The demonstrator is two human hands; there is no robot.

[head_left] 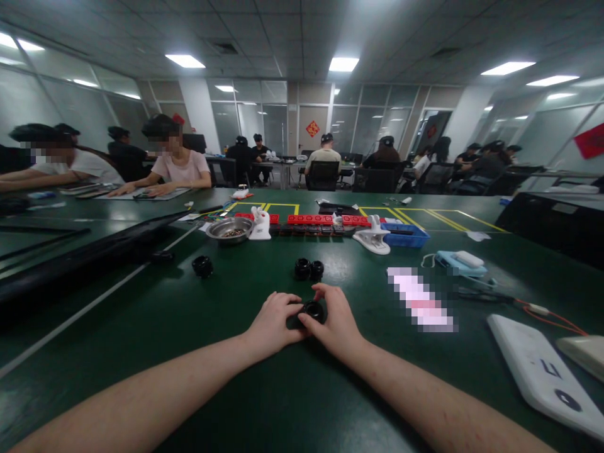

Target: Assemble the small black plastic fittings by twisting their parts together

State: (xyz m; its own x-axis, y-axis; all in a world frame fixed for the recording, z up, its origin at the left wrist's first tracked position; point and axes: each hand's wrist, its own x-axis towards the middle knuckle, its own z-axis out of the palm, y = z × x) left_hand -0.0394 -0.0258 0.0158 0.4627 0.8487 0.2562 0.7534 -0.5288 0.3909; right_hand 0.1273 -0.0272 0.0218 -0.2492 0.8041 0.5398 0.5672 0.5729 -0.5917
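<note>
My left hand [274, 322] and my right hand [338, 319] meet close to the table's near middle, both closed around one black round part with a ring-shaped opening [313, 309]. The right thumb and fingers grip its right side and top. Its left side sits against the left hand's fingers, which partly cover it. Just beyond the hands, two similar black round parts, a left one [302, 269] and a right one [318, 270], stand side by side. A further black round part [202, 267] stands alone to the left.
A metal bowl [217, 234] of small pieces, white clamps [260, 226], a row of red blocks [325, 219] and a blue tray [415, 239] line the back. A white device [538, 371] and cables lie right; a long black object [94, 251] lies left. Several people sit beyond.
</note>
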